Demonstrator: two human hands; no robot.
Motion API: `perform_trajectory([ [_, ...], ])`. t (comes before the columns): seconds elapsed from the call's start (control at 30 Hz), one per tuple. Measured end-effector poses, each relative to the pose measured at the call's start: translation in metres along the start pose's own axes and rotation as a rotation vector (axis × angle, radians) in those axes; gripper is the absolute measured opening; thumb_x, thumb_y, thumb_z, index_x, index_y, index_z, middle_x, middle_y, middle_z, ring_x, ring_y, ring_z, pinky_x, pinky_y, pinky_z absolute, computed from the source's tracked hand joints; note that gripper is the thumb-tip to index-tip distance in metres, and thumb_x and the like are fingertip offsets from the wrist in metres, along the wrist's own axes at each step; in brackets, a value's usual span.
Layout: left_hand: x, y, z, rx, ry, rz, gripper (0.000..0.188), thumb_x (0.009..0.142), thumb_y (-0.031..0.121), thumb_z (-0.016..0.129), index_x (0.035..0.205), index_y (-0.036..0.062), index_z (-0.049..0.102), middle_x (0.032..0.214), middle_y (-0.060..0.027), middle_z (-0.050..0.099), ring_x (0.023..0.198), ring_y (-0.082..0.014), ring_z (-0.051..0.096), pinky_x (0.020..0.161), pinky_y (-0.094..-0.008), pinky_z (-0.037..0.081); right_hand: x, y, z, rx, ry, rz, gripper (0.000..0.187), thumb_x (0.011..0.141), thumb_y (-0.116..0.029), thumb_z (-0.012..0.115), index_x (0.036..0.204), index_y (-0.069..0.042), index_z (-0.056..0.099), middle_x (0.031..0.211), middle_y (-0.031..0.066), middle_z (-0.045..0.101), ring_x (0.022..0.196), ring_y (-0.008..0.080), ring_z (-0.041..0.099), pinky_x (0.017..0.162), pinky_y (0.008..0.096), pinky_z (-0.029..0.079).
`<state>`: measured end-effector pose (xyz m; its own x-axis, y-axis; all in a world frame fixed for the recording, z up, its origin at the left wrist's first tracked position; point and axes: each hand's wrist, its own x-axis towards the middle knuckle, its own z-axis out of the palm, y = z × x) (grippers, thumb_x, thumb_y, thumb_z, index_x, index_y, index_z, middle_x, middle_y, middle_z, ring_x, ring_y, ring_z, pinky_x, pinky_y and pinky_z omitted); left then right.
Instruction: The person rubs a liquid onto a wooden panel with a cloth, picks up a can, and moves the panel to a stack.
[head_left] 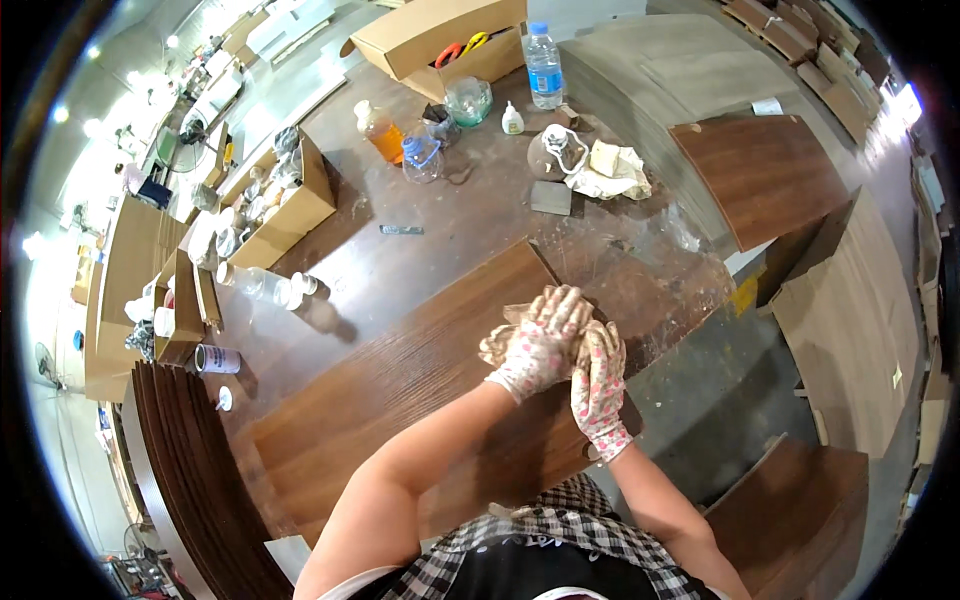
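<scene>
A long brown wood-grain panel [400, 375] lies slantwise on the worktable in front of me. Both my hands wear white gloves with pink dots, stained brown over the fingers. Near the panel's far right end, my left hand [540, 345] presses down with bent fingers on a crumpled brown-stained cloth [513, 314], mostly hidden beneath it. Close against it on the right, my right hand [600, 385] rests by the panel's edge, its fingers stretched out side by side. The palms of both hands are hidden.
Beyond the panel, the brown worktable [450, 215] holds a water bottle [544, 75], a bottle of orange liquid [380, 133], a jug [422, 160] and a grey block [551, 198]. Boxes [300, 205] and stacked dark panels [190, 470] stand left. Cardboard [850, 330] is at right.
</scene>
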<state>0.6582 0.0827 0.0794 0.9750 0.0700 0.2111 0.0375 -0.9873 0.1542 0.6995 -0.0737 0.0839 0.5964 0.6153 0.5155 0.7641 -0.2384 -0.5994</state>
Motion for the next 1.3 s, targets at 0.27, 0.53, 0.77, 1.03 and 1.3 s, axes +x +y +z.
perform_trajectory([
  [0.27,0.049,-0.044,-0.021,0.227,0.141,-0.408,0.071,0.089,0.043,0.048,0.141,-0.0054,0.039,0.149,-0.0267,0.035,0.141,-0.0417,0.029,0.117,-0.0489,0.021,0.005,-0.004,0.006,0.053,0.116,0.031,0.054,0.095,-0.02,0.048,0.145,-0.003,0.035,0.148,0.017,0.04,0.139,0.04,0.034,0.115,0.0541,0.023],
  [0.53,0.028,-0.011,-0.048,0.072,-0.219,-0.31,0.072,0.083,0.042,0.056,0.139,-0.0011,0.044,0.146,-0.0246,0.04,0.14,-0.0394,0.032,0.116,-0.05,0.024,-0.025,0.008,-0.038,0.091,0.213,0.108,0.046,0.101,-0.023,0.038,0.139,0.003,0.041,0.143,0.0199,0.045,0.136,0.0407,0.038,0.115,0.0514,0.028],
  [0.77,-0.021,0.118,-0.003,-0.182,-0.352,-0.011,0.072,0.085,0.033,0.054,0.15,0.009,0.032,0.159,-0.0134,0.023,0.147,-0.0315,0.021,0.12,-0.0457,0.016,-0.061,0.032,-0.057,0.224,0.312,0.451,0.049,0.102,-0.025,0.034,0.141,0.003,0.04,0.144,0.0186,0.044,0.137,0.0328,0.039,0.114,0.0422,0.03],
  [1.03,0.01,0.095,-0.026,-0.1,-0.068,-0.079,0.075,0.074,0.034,0.064,0.136,-0.0035,0.045,0.142,-0.0275,0.042,0.136,-0.0441,0.035,0.113,-0.0526,0.026,-0.085,0.076,-0.082,0.45,0.434,0.582,0.057,0.104,-0.039,0.032,0.143,0.002,0.037,0.147,0.0171,0.043,0.137,0.0275,0.039,0.114,0.0391,0.028],
  [1.3,-0.013,0.123,0.006,-0.088,-0.178,0.079,0.091,0.076,0.049,0.064,0.148,0.0033,0.033,0.158,-0.019,0.023,0.147,-0.0352,0.018,0.12,-0.048,0.011,-0.099,0.075,-0.107,0.325,0.366,0.611,0.047,0.105,-0.027,0.032,0.142,0.001,0.04,0.145,0.0164,0.045,0.133,0.0265,0.043,0.112,0.0359,0.031],
])
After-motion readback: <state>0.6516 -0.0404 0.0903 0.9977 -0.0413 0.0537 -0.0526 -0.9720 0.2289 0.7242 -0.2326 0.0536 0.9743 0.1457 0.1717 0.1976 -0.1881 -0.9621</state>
